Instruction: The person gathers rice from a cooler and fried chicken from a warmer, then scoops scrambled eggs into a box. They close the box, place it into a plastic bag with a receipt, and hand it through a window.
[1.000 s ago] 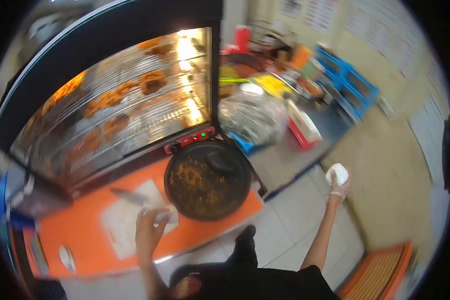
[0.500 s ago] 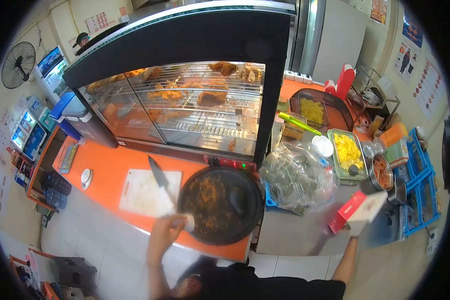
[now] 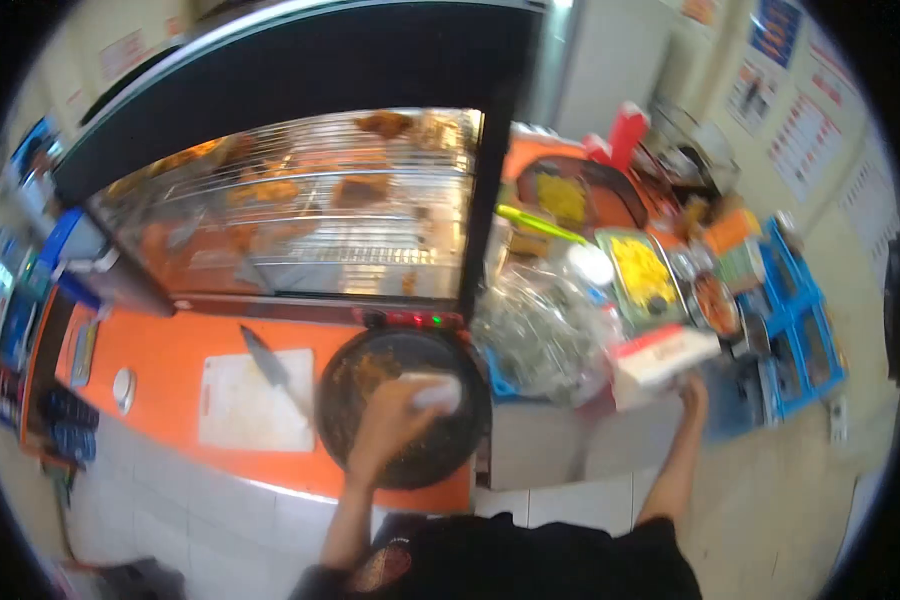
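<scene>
My left hand (image 3: 395,415) is closed on a small white thing (image 3: 440,394), too blurred to name, above the round black pan (image 3: 410,460). Brown crumbs or sauce are on the pan's surface. My right hand (image 3: 694,392) grips a red and white cardboard box (image 3: 662,362) by its right side, in the air in front of the clear plastic bag with green contents (image 3: 545,330). Left of the pan, a knife (image 3: 262,355) lies across a white cutting board (image 3: 240,410).
Behind the pan stands a heated glass display case (image 3: 300,200) with fried pieces on racks. To the right are a tray of yellow food (image 3: 640,270), a bowl of reddish food (image 3: 715,302), green-handled tongs (image 3: 540,222) and a blue rack (image 3: 795,310). A small white round object (image 3: 123,388) sits far left.
My left hand has moved right and up, from the pan's front-left edge to over the pan. The box in my right hand has come closer to the plastic bag. The whole view has shifted.
</scene>
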Available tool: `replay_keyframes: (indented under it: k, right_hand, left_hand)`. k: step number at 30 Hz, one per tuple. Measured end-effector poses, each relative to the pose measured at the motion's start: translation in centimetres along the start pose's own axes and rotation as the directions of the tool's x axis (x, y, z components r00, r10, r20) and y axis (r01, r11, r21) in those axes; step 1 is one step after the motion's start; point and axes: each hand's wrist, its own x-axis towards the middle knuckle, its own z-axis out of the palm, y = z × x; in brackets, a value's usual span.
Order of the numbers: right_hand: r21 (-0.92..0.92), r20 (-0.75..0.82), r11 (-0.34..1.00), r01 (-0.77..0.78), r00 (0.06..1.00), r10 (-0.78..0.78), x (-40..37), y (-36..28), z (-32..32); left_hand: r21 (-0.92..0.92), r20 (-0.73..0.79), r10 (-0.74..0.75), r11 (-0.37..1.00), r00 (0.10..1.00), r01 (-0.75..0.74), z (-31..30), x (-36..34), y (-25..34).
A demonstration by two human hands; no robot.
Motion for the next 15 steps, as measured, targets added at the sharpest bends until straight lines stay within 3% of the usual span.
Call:
replay_keyframes:
  k: [2,3,6,9,10,12,14,15]
  right_hand:
    - [0.142,0.217,0.990,-0.018,0.976,-0.014,3.0,3.6,1.8]
    - [0.050,0.325,0.985,-0.165,0.935,0.140,3.4,4.0,3.0]
    - [0.401,0.422,0.739,-0.542,0.825,0.376,0.2,-10.4,9.2]
    - [0.630,0.528,0.599,-0.494,0.838,0.135,-1.2,-6.6,11.9]
    - [0.615,0.541,0.614,-0.494,0.831,0.127,-2.3,-7.2,11.8]
    - [0.627,0.385,0.644,-0.438,0.893,0.233,-5.3,-9.7,12.3]
    - [0.584,0.281,0.701,-0.408,0.913,0.297,-7.1,-11.0,11.0]
    - [0.480,0.314,0.751,-0.454,0.888,0.337,-5.2,-3.9,9.3]
  left_hand:
    - [0.124,0.106,0.115,0.984,0.988,-0.127,4.7,2.2,1.7]
    - [0.084,0.156,0.155,0.982,0.976,-0.169,7.3,3.1,2.8]
    - [-0.010,0.130,0.335,0.942,0.933,-0.337,15.7,6.8,5.8]
    - [-0.032,0.050,0.395,0.918,0.917,-0.394,21.7,9.2,8.8]
    - [-0.027,0.027,0.384,0.923,0.923,-0.384,23.5,9.8,9.1]
    - [-0.111,0.268,0.277,0.960,0.923,-0.256,26.4,10.6,8.7]
    - [-0.103,0.411,0.360,0.931,0.837,-0.350,28.4,11.8,8.1]
    - [-0.100,0.420,0.402,0.912,0.814,-0.398,28.2,12.1,8.8]
